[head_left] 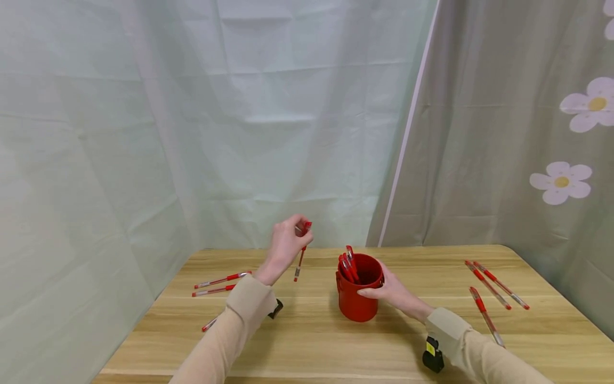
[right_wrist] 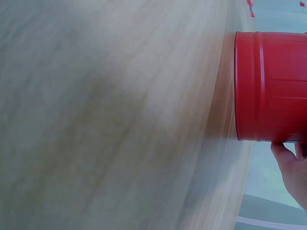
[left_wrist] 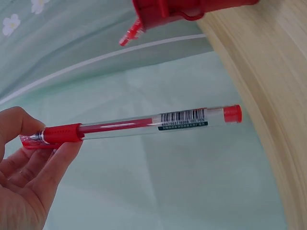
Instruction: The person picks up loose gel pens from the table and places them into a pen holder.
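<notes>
One pen [left_wrist: 132, 126] hangs slightly tilted, pinched by the left hand [head_left: 286, 242], its long axis near upright, left of the red cup [head_left: 357, 306] the right hand [head_left: 392, 290] clasps.

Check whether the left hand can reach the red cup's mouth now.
Probably yes: nothing visible stands between the left hand and the red cup, whose mouth is open, though pens lean at its left side.

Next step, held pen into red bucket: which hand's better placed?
Left, probably. The left hand pinches the pen at its capped end, leaving the other end free. The right hand looks occupied, gripping the red bucket near its rim.
</notes>
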### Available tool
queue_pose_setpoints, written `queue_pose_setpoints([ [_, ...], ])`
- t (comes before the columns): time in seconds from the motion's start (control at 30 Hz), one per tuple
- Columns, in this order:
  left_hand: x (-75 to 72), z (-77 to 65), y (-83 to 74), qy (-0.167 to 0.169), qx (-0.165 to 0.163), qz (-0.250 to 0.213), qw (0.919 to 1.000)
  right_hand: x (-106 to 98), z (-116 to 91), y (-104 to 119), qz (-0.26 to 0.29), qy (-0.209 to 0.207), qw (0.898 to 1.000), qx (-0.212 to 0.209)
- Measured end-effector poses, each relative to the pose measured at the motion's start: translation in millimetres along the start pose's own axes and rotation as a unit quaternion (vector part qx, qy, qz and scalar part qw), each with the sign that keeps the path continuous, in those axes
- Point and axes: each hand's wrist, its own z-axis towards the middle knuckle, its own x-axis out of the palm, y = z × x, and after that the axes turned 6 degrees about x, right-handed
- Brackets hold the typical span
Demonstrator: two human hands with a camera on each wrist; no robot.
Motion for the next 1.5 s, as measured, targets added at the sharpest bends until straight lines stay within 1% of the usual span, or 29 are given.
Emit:
queue_pose_setpoints([
  [0.2,-0.2,2.7,-9.3,-0.022,0.037,-0.018,0.9989,-1.2,0.0,0.4,-0.002,-0.003,1.000,0.006],
  [0.47,-0.9,6.0,-21.7,-0.050,0.061,-0.053,0.9955,-1.4,-0.2,1.0,0.000,0.003,1.000,0.000],
  [0.73,-0.8,8.8,-31.0,-0.070,0.069,-0.081,0.9919,-1.0,0.4,0.4,0.002,0.002,1.000,-0.011],
  [1.03,0.4,12.0,-35.3,-0.087,0.068,-0.105,0.9883,-1.1,-0.4,0.9,0.000,0.002,1.000,-0.005],
  [1.27,6.9,12.5,-41.1,-0.094,0.082,-0.124,0.9845,0.0,-1.0,1.6,-0.002,0.002,1.000,-0.012],
  [1.5,15.8,13.9,-48.5,-0.088,0.071,-0.145,0.9830,-1.6,-1.2,1.5,-0.003,0.004,1.000,-0.005],
])
